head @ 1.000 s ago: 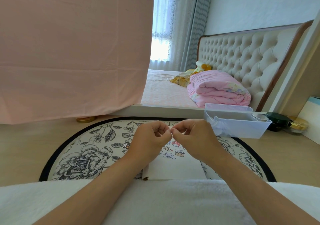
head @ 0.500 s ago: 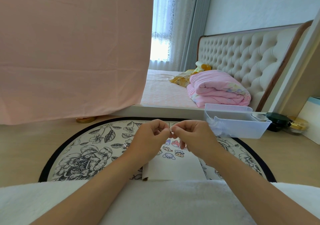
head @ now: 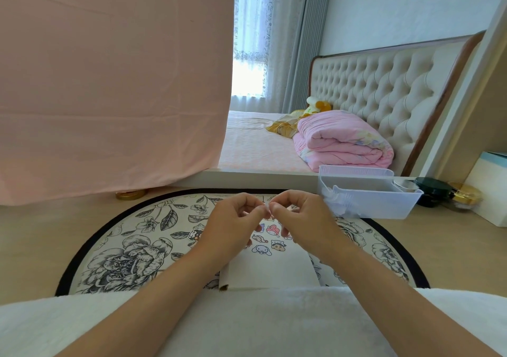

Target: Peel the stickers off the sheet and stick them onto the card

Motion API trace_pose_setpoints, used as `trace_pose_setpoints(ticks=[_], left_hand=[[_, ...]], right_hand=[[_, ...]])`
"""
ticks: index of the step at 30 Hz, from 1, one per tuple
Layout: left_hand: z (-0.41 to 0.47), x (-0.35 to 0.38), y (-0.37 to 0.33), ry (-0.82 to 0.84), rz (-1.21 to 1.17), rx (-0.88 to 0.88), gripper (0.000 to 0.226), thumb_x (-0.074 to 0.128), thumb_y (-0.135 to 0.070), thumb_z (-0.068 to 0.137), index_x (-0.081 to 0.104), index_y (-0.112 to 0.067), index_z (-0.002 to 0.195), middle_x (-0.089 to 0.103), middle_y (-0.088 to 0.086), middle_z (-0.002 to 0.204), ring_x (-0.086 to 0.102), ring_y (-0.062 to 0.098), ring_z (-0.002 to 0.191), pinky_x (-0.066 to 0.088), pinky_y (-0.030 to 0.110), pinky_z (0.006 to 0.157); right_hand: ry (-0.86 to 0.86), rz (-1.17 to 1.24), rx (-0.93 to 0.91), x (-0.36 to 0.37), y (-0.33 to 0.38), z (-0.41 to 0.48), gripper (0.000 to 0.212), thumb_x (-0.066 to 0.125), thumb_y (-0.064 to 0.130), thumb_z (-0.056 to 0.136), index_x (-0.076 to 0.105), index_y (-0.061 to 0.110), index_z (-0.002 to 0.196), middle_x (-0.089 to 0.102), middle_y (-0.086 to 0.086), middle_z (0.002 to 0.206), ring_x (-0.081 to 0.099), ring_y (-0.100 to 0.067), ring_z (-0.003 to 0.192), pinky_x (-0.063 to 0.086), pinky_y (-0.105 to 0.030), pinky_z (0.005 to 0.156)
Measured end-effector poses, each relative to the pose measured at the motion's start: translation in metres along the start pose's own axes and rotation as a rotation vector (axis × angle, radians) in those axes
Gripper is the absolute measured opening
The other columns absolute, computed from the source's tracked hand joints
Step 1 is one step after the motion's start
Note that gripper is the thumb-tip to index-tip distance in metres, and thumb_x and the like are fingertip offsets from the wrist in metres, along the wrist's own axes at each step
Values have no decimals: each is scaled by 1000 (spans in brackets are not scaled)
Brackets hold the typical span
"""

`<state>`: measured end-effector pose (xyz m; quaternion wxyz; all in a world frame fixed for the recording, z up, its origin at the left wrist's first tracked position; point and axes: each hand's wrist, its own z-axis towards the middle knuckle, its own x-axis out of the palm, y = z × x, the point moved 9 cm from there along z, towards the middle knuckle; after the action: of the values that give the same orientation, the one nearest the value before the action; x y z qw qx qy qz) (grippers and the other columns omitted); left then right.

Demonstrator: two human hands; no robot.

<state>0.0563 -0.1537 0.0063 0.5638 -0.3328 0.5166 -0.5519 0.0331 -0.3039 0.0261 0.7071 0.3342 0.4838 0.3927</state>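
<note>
A white card (head: 270, 270) lies on the flower-patterned round mat (head: 131, 249) just in front of me, with several cartoon stickers (head: 270, 240) stuck along its far edge. My left hand (head: 233, 226) and my right hand (head: 301, 219) hover above the card's far end, fingertips meeting. Between the thumbs and forefingers they pinch a tiny pale sticker piece (head: 267, 209), mostly hidden by the fingers. One dark cartoon sticker (head: 195, 235) shows on the mat left of my left hand. The sticker sheet itself cannot be made out.
A clear plastic bin (head: 367, 197) stands at the mat's far right. Dark and gold jars (head: 450, 193) and a white box (head: 491, 189) sit to its right. A pink cloth (head: 109, 82) hangs at left, a bed beyond. A white towel (head: 247, 321) covers my lap.
Both hands stay pinched together over the card and have shifted only slightly; the right hand's fingers have lifted a little and spread.
</note>
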Motion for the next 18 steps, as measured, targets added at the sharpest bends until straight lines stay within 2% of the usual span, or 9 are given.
trace_pose_setpoints(ticks=[3, 6, 9, 14, 16, 18], left_hand=[[1, 3, -2, 12, 20, 11, 10, 71, -26, 92, 71, -20, 85, 72, -3, 74, 71, 14, 73, 56, 30, 55], [4, 5, -3, 10, 24, 8, 9, 69, -25, 93, 71, -21, 85, 73, 2, 81, 71, 16, 78, 58, 30, 56], [9, 12, -6, 28, 63, -1, 10, 66, -24, 95, 69, -21, 86, 73, 0, 86, 71, 13, 77, 57, 27, 56], [26, 23, -10, 31, 110, -22, 11, 59, -16, 94, 63, -16, 84, 72, 8, 91, 69, 8, 68, 53, 32, 55], [33, 30, -11, 47, 135, -24, 11, 57, -16, 93, 61, -15, 84, 69, 10, 92, 68, 6, 65, 49, 31, 53], [39, 37, -11, 68, 168, -27, 12, 55, -15, 94, 61, -13, 83, 68, 12, 92, 66, 9, 66, 46, 22, 52]], right_hand=[[36, 41, -13, 0, 1, 0, 3, 73, 24, 89, 76, 23, 90, 74, 7, 83, 64, -11, 54, 47, -18, 47], [23, 83, -13, -6, 1, 1, 6, 74, 21, 90, 78, 23, 87, 73, 9, 75, 65, -14, 52, 50, -25, 47], [0, 94, 10, -17, -4, 5, 7, 73, 21, 91, 78, 20, 85, 73, 7, 75, 65, -15, 52, 49, -25, 47], [-182, 44, 69, -73, -21, 21, 8, 71, 21, 93, 76, 22, 87, 71, 8, 73, 60, -10, 45, 43, -19, 43], [-277, -53, 74, -106, -30, 30, 7, 71, 25, 92, 76, 27, 87, 72, 10, 76, 60, -9, 49, 51, -25, 51], [-368, -219, 67, -137, -38, 40, 7, 72, 28, 90, 79, 28, 91, 76, 9, 81, 65, -10, 63, 58, -33, 66]])
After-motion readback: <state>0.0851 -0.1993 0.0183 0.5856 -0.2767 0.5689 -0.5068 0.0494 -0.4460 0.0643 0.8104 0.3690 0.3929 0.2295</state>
